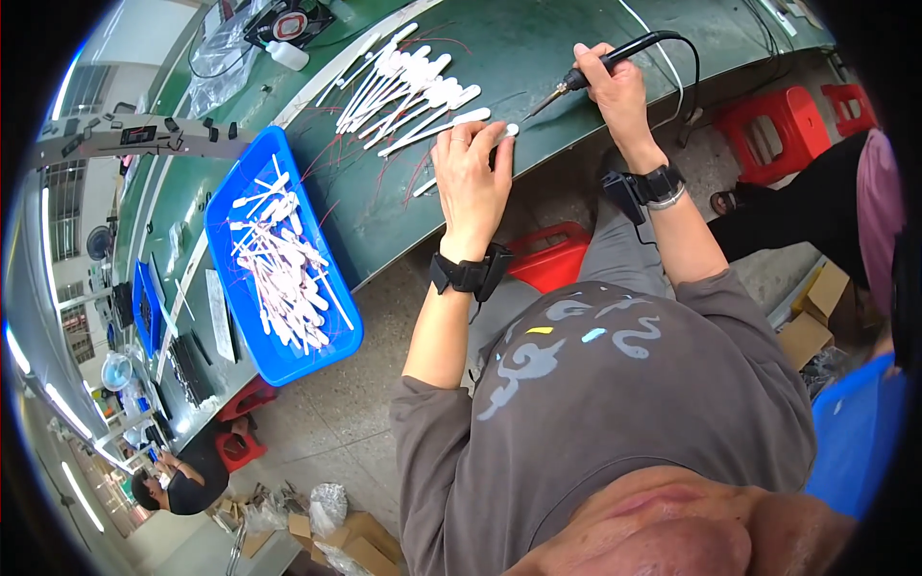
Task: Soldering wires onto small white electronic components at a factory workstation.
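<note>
- A long green workbench (538, 58) is seen in a workshop, with red stools (773, 130) on the concrete floor beside it.
- A soldering iron (600, 62) is gripped in the right hand (615, 86), fingers closed around the black handle, tip pointed down toward the bench.
- The left hand (471, 178) is laid flat near the bench edge, fingers together, pressing on a white strip (504, 132).
- A pile of white strips (408, 86) with thin red wires is spread just beyond the left hand.
- A blue tray (245, 192) holding more strips is placed well to the left.
</note>
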The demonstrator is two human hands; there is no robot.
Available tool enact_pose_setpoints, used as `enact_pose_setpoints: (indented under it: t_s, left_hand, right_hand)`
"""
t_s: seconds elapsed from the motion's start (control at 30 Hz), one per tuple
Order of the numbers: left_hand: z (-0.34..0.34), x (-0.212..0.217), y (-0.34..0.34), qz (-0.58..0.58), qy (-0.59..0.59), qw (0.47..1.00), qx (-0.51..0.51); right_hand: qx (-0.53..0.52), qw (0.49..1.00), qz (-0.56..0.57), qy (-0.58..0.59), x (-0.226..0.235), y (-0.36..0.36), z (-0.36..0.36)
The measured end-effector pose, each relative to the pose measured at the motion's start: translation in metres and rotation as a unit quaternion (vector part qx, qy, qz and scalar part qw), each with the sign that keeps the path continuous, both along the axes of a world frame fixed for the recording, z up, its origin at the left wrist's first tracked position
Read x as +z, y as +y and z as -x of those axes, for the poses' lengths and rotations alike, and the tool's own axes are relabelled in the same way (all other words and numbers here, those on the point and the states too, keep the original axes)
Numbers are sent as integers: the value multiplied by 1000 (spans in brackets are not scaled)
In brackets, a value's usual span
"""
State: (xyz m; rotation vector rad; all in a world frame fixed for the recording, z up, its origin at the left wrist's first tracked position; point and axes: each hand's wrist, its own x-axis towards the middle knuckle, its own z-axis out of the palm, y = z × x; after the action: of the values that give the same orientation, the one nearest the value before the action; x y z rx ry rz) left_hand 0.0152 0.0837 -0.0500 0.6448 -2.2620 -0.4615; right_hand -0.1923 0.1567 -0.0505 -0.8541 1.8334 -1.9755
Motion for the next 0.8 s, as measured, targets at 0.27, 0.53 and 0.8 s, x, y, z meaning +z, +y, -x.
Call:
enact_pose_setpoints:
  t_s: [0.27,0.53,0.8]
  left_hand:
    - [1,2,1,-16,2,1000,7]
    - [1,2,0,-18,4,1000,6]
    - [2,2,1,-19,5,1000,5]
  right_hand:
    - [-6,1000,-19,19,4,-1,-3]
    - [1,999,-22,41,6,-2,-6]
    - [1,999,-36,28,5,-2,-4]
